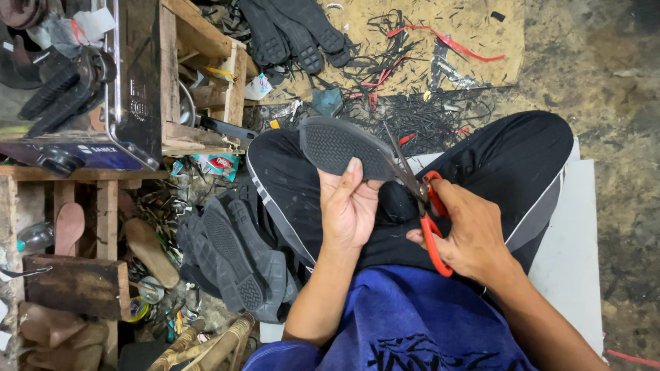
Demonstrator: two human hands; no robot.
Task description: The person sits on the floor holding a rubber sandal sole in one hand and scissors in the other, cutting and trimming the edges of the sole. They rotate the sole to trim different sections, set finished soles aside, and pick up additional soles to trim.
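Left hand (348, 206) gripped the dark grey ribbed rubber shoe sole (340, 146) over my lap | right hand (471, 230) closed in the red-handled scissors (421, 199) | blades at the sole's edge | I judged short, steady snips along the edge best.

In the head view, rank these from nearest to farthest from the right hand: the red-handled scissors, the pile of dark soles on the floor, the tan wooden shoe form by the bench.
1. Red-handled scissors: held in the right hand itself.
2. Pile of dark soles: on the floor to the left, past the left hand.
3. Tan wooden shoe form: farther left, beside the wooden bench.
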